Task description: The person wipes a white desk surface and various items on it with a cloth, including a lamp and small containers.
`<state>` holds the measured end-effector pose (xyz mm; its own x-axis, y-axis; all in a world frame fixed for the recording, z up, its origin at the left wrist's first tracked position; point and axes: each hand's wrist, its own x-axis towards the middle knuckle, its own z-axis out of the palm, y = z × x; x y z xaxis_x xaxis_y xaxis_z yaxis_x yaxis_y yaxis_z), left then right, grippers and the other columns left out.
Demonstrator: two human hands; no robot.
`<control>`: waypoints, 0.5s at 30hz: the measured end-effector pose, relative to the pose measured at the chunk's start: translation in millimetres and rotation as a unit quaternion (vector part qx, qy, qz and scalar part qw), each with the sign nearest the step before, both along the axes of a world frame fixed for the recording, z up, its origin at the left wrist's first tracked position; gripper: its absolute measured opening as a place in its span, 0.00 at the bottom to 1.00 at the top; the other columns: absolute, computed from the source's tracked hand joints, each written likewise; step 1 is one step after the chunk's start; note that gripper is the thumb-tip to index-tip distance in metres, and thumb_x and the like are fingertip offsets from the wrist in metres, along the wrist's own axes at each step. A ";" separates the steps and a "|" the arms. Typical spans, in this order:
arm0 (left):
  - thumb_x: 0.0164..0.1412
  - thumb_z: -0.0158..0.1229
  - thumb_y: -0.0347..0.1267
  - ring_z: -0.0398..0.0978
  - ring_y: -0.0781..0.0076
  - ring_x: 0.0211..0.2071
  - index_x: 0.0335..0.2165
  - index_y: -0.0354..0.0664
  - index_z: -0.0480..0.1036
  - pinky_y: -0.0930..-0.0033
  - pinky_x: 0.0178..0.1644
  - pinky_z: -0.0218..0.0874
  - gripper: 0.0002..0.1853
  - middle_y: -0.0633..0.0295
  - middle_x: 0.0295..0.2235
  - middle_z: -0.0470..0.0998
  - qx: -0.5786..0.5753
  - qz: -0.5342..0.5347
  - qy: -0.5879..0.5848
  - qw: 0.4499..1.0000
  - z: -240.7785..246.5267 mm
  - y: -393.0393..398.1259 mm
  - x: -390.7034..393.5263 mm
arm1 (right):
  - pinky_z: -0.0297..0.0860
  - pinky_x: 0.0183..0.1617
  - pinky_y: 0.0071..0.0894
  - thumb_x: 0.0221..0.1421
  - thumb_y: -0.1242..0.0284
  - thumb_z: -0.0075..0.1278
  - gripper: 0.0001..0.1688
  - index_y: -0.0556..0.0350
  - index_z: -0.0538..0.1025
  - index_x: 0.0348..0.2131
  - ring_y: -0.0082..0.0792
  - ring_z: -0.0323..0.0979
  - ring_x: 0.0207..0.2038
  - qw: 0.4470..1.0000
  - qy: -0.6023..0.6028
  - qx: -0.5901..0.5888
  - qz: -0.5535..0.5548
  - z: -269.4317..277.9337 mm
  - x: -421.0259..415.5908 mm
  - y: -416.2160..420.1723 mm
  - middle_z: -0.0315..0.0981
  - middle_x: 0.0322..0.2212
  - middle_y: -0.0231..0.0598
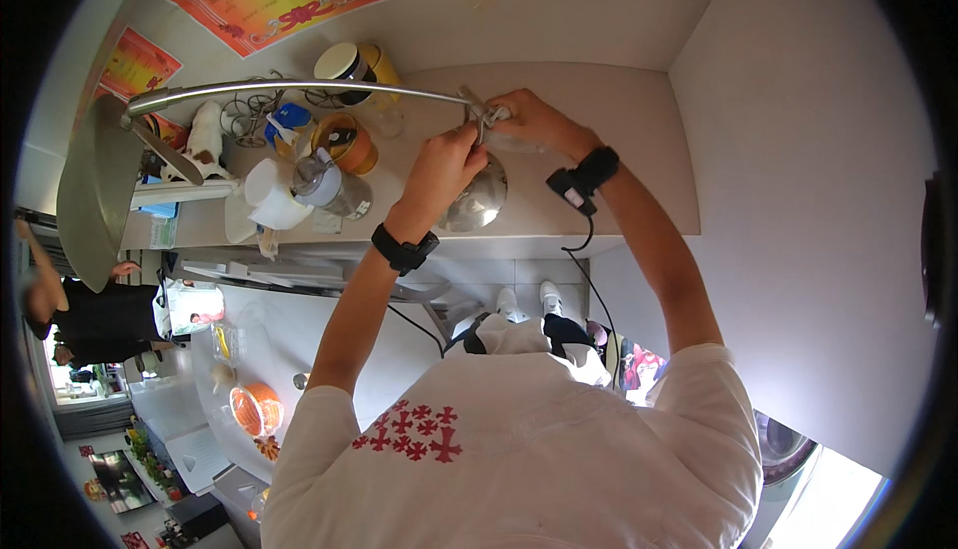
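A slim metal pole (299,85) runs from grey leaf-shaped blades (97,190) at the left to a joint between my hands. Below the joint, a shiny round metal base (483,193) rests on the beige shelf. My left hand (441,171) has its fingertips closed on a small metal part at the joint. Beside it, my right hand (535,126) pinches a pale, crumpled piece (498,113), whose material I cannot tell. Clear plastic (516,145) shows under the right hand. Both wrists wear black bands; a cable hangs from the right one.
Left on the shelf stand a clear pitcher (340,190), an orange container (348,145), a white paper roll (273,193), a lidded canister (344,73) and a cat figure (203,141). Walls border the shelf behind and right. A person in black (105,317) is at far left.
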<state>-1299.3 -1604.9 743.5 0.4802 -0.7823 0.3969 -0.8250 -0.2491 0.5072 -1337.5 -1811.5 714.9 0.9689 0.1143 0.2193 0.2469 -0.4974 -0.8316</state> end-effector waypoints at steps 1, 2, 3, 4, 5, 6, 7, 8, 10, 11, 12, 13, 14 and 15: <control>0.52 0.58 0.27 0.74 0.44 0.25 0.27 0.34 0.67 0.52 0.29 0.66 0.08 0.44 0.21 0.73 -0.001 0.000 -0.004 1.000 0.5 -0.3 -0.3 | 0.69 0.35 0.37 0.52 0.64 0.54 0.18 0.62 0.77 0.35 0.41 0.73 0.28 0.999 -0.017 0.012 -0.028 -3.8 -2.8 4.7 0.75 0.26 0.53; 0.52 0.58 0.27 0.74 0.44 0.25 0.27 0.34 0.67 0.52 0.29 0.66 0.08 0.45 0.21 0.73 -0.002 0.000 -0.007 1.000 1.5 -0.2 -1.1 | 0.69 0.34 0.39 0.51 0.65 0.55 0.17 0.62 0.76 0.34 0.44 0.73 0.28 0.996 -0.033 -0.013 -0.086 -7.7 -5.7 9.6 0.75 0.27 0.53; 0.52 0.58 0.27 0.74 0.44 0.25 0.27 0.34 0.67 0.52 0.29 0.66 0.08 0.45 0.21 0.73 -0.002 -0.001 -0.010 1.000 1.1 -0.3 -1.6 | 0.69 0.34 0.40 0.50 0.66 0.56 0.16 0.62 0.76 0.32 0.46 0.74 0.29 0.988 -0.048 -0.037 -0.144 -9.3 -9.8 18.4 0.75 0.27 0.52; 0.52 0.58 0.27 0.74 0.44 0.24 0.27 0.34 0.67 0.52 0.29 0.66 0.08 0.45 0.20 0.73 -0.010 -0.005 -0.014 1.000 0.9 0.3 -2.0 | 0.69 0.33 0.42 0.49 0.67 0.57 0.15 0.62 0.75 0.31 0.49 0.74 0.29 0.976 -0.064 -0.059 -0.200 -10.5 -11.6 28.0 0.75 0.27 0.51; 0.52 0.58 0.27 0.74 0.45 0.24 0.27 0.34 0.67 0.52 0.29 0.66 0.08 0.45 0.20 0.73 -0.017 -0.008 -0.017 1.000 0.4 0.6 -2.4 | 0.69 0.32 0.43 0.48 0.69 0.58 0.14 0.62 0.75 0.31 0.51 0.74 0.29 0.956 -0.134 -0.049 -0.258 -19.0 -9.4 38.6 0.75 0.27 0.51; 0.52 0.58 0.26 0.74 0.45 0.24 0.28 0.34 0.66 0.52 0.28 0.65 0.08 0.45 0.20 0.73 -0.026 -0.015 -0.021 0.999 0.9 -1.1 -3.1 | 0.69 0.31 0.44 0.47 0.70 0.58 0.13 0.62 0.74 0.30 0.53 0.73 0.29 0.925 -0.203 -0.039 -0.318 -33.1 -6.0 47.9 0.74 0.27 0.51; 0.52 0.58 0.26 0.73 0.45 0.24 0.28 0.34 0.66 0.53 0.28 0.65 0.08 0.45 0.20 0.73 -0.018 -0.012 -0.019 1.000 1.0 -1.4 -3.4 | 0.69 0.31 0.45 0.46 0.72 0.59 0.13 0.62 0.74 0.30 0.55 0.73 0.30 0.887 -0.270 -0.029 -0.372 -36.7 -3.6 56.0 0.74 0.26 0.51; 0.52 0.58 0.26 0.73 0.45 0.24 0.28 0.34 0.66 0.53 0.28 0.65 0.09 0.45 0.21 0.73 -0.010 -0.008 -0.016 1.000 1.0 -1.4 -3.8 | 0.69 0.30 0.45 0.46 0.72 0.59 0.13 0.62 0.74 0.30 0.55 0.73 0.29 0.874 -0.287 -0.021 -0.391 -39.3 -1.9 59.7 0.73 0.26 0.51; 0.52 0.58 0.25 0.73 0.46 0.24 0.28 0.33 0.66 0.54 0.28 0.64 0.09 0.45 0.21 0.72 -0.011 -0.008 -0.016 1.000 -0.4 1.2 -3.5 | 0.69 0.30 0.45 0.44 0.74 0.60 0.13 0.61 0.74 0.31 0.55 0.72 0.28 0.848 -0.316 0.000 -0.426 -37.1 -1.4 70.6 0.72 0.25 0.52; 0.52 0.59 0.25 0.73 0.47 0.23 0.29 0.32 0.66 0.56 0.27 0.64 0.08 0.45 0.21 0.72 -0.024 -0.014 -0.018 0.999 -1.1 -0.4 -2.0 | 0.69 0.30 0.44 0.45 0.73 0.59 0.13 0.62 0.74 0.31 0.55 0.72 0.27 0.869 -0.295 -0.007 -0.397 -35.2 -2.1 68.4 0.73 0.25 0.52; 0.53 0.59 0.25 0.73 0.47 0.23 0.29 0.32 0.67 0.58 0.27 0.63 0.08 0.45 0.21 0.72 -0.036 -0.026 -0.019 0.999 -2.0 -2.3 -2.8 | 0.68 0.30 0.44 0.46 0.73 0.59 0.13 0.62 0.74 0.31 0.55 0.71 0.27 0.888 -0.271 -0.016 -0.371 -34.3 -6.0 59.7 0.73 0.25 0.52; 0.53 0.59 0.24 0.73 0.47 0.23 0.29 0.32 0.67 0.58 0.27 0.64 0.08 0.45 0.21 0.73 -0.028 -0.021 -0.010 0.999 -1.9 -0.3 -2.9 | 0.68 0.30 0.44 0.47 0.72 0.58 0.12 0.63 0.74 0.30 0.55 0.71 0.27 0.906 -0.250 -0.026 -0.340 -29.1 -7.9 51.7 0.73 0.25 0.52; 0.53 0.58 0.24 0.73 0.47 0.23 0.29 0.32 0.67 0.58 0.27 0.64 0.08 0.45 0.21 0.73 -0.020 -0.016 -0.001 1.000 -1.5 2.8 -2.5 | 0.68 0.31 0.43 0.48 0.70 0.58 0.13 0.63 0.75 0.31 0.53 0.71 0.26 0.940 -0.198 -0.029 -0.277 -23.4 -9.9 42.7 0.74 0.24 0.52; 0.53 0.58 0.24 0.73 0.47 0.23 0.29 0.32 0.67 0.58 0.27 0.64 0.08 0.45 0.21 0.73 -0.014 -0.013 0.008 1.000 -1.9 3.2 -2.2 | 0.68 0.31 0.42 0.49 0.69 0.57 0.14 0.64 0.75 0.31 0.51 0.71 0.25 0.966 -0.145 -0.034 -0.212 -13.1 -12.9 31.4 0.74 0.24 0.51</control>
<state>-1301.5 -1601.7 741.6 0.4669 -0.7830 0.4110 -0.8227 -0.2142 0.5266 -1350.4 -1780.1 701.8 0.8309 -0.2558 0.4942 0.2259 -0.6566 -0.7196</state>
